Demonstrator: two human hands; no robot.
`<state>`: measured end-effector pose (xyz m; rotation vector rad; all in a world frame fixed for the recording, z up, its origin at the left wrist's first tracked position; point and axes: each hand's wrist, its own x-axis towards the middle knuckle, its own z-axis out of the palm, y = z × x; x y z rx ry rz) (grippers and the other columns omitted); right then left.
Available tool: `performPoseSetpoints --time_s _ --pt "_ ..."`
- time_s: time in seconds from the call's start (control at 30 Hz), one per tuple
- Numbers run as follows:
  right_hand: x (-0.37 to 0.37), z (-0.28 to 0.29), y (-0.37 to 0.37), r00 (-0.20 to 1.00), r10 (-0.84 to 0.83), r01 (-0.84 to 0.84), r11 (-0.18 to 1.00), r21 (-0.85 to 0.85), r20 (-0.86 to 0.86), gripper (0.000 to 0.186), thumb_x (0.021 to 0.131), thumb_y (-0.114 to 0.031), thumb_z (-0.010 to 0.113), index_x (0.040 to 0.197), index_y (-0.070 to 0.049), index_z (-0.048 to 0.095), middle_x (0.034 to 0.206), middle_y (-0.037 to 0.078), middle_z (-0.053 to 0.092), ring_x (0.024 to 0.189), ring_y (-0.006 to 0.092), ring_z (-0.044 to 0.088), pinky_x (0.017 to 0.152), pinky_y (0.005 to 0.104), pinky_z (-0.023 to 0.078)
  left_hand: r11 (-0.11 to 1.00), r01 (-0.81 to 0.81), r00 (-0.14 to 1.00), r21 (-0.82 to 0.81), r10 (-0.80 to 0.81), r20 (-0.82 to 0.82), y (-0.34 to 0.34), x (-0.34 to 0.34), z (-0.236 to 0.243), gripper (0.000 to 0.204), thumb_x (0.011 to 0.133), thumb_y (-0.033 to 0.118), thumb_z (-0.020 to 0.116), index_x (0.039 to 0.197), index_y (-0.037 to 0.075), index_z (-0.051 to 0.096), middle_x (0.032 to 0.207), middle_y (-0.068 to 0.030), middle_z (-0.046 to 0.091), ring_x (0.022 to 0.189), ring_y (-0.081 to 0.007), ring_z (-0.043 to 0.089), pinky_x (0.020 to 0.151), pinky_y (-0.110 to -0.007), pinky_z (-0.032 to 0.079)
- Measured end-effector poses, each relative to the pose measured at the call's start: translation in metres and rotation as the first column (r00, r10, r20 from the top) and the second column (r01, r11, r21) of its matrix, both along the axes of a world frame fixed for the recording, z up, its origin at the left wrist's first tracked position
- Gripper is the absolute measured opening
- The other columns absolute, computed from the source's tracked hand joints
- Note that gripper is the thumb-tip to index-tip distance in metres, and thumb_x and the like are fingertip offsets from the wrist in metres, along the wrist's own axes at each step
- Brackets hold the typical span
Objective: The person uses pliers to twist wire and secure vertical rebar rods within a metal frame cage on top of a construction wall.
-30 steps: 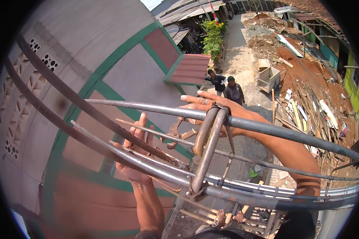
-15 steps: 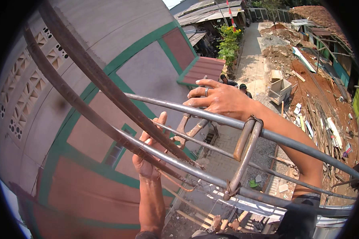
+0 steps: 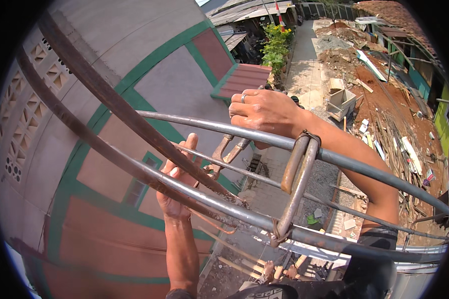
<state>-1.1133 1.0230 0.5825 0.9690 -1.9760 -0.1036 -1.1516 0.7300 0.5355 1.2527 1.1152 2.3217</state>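
Observation:
My right hand [image 3: 264,112] is curled over the end of a rusty forked metal tool [image 3: 224,154], above a long steel bar [image 3: 249,133]. My left hand [image 3: 174,192] is raised behind the lower bars [image 3: 219,209], fingers extended and apart, partly hidden by them; I cannot tell exactly what they touch. Bent rods [image 3: 299,194] with wire lashings cross the bars at right. Two dark, rusty curved steel bars [image 3: 97,97] run down from the upper left to near my left hand.
Below are a painted wall [image 3: 114,234], bare feet [image 3: 268,269] by bamboo poles [image 3: 239,264], a paved lane [image 3: 304,60] with a person's dark cap [image 3: 296,101] behind my hand, a crate [image 3: 340,104], rubble and timber [image 3: 404,154], and a plant [image 3: 274,45].
My right fingers have gone from outstretched to curled. The lashed crosspiece sits farther right in the view. The two people below are now mostly hidden behind my right hand.

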Motion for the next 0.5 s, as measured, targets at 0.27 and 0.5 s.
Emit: performPoseSetpoints --time_s 0.27,0.5 --pt "0.007 0.005 -0.007 0.980 -0.121 0.126 0.992 -0.021 0.161 0.018 0.083 -0.025 0.063 0.091 -0.009 0.060 0.082 0.012 0.067 0.085 0.0290 0.068 0.076 0.0398 0.054 0.998 -0.032 0.999 -0.055 0.032 -0.005 0.008 0.001 0.002 0.057 0.093 0.031 0.068 0.136 -0.003 0.052 0.144 -0.0175 0.048 0.151 -0.0301 0.027 0.122 -0.053 0.028" --pt "0.025 -0.021 -0.014 0.817 -0.298 0.391 0.916 -0.093 0.494 0.011 0.074 -0.017 0.063 0.075 -0.007 0.059 0.070 0.012 0.060 0.075 0.0312 0.067 0.062 0.0432 0.055 0.995 -0.102 0.993 -0.015 0.102 0.064 0.002 -0.010 -0.012 0.083 0.087 0.035 0.068 0.144 -0.013 0.033 0.153 -0.0310 0.033 0.138 -0.0388 0.044 0.095 -0.043 0.055"
